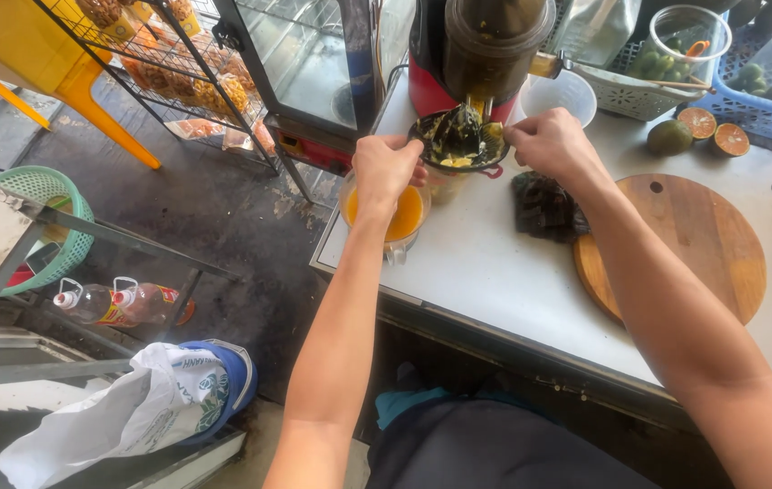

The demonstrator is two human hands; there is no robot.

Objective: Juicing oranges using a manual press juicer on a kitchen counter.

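Item: strainer (458,143), dark, round, full of green-yellow pulp; at 12 o'clock on the white surface (495,272), under the spout of the red juicer (481,54).

Left hand (386,170): closed on the strainer's rim at its 9 o'clock.
Right hand (549,143): fingers pinched on the rim at 3 o'clock.

Below: jug (395,217) of orange juice, close to the surface's 9 o'clock edge.

Adjacent: dark cloth (544,206); round board (676,244) at 3 o'clock; halved citrus (716,131) at 1 o'clock.

Risks, judged:
- A tilted strainer would drop pulp into the juice.
- A left-wrist nudge could tip the jug off the edge.
- Wet rim may slip from the pinch.
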